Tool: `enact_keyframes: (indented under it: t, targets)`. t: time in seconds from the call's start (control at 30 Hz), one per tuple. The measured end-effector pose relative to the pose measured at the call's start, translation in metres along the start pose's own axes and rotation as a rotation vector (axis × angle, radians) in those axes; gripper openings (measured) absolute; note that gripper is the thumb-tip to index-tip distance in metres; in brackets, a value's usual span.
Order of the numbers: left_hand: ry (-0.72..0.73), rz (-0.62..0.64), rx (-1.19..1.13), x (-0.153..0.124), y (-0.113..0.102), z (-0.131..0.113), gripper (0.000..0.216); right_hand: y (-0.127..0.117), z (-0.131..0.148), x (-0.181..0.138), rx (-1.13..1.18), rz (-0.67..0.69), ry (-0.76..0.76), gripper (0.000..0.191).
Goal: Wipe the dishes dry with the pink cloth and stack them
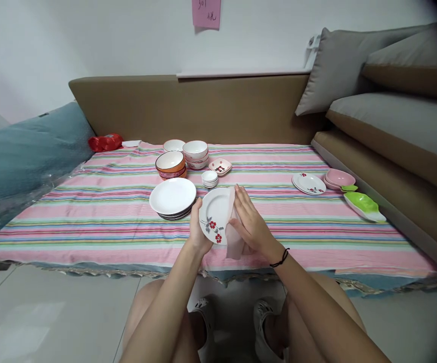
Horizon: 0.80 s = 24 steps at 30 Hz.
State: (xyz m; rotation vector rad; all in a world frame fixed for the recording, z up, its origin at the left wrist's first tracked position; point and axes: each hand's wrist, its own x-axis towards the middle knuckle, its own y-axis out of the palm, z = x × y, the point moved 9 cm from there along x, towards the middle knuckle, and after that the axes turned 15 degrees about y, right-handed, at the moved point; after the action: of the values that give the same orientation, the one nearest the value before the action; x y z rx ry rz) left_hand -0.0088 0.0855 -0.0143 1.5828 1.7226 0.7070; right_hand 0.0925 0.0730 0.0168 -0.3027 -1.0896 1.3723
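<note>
A white plate with red flowers and grey leaves [211, 214] is held up in front of me, above the striped cloth. My left hand [198, 233] grips its left edge, thumb on the rim and the other fingers hidden beneath. Against the plate's right side my right hand [249, 222] presses a pale pink wiping cloth [234, 246], fingers together over it. Just left of the plate is a stack of plates with a plain white one on top [173, 195]. Behind it stand small white dishes in a stack [209, 177].
Stacked orange bowls [170, 164], white bowls [195, 150] and a pink patterned dish [220, 166] stand farther back. To the right lie flowered plates [309, 183], pink bowls [339, 178] and a green dish [365, 205]. Cushions [395, 116] border the right; a red bundle [105, 142] sits back left.
</note>
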Motion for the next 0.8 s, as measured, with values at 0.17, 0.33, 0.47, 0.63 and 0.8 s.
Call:
enact_keyframes:
  t: [0.17,0.33,0.47,0.63,0.8]
  targets:
    - [-0.072,0.031,0.069,-0.002,-0.003,0.012,0.039,0.008,-0.001,0.001,-0.096,-0.034,0.029,0.074]
    - [-0.162,0.067,0.067,-0.006,-0.004,0.034,0.041,0.015,0.01,0.0,-0.127,-0.038,0.029,0.072]
    - [-0.144,0.055,0.077,-0.006,-0.007,0.04,0.04,0.024,0.021,-0.004,-0.058,-0.001,0.0,0.065]
    - [-0.039,-0.056,0.036,0.001,-0.011,0.027,0.038,0.029,0.039,-0.009,0.081,0.103,-0.125,0.065]
    - [-0.024,-0.217,0.025,0.003,-0.02,0.009,0.042,0.025,0.058,-0.016,0.058,0.216,-0.256,0.061]
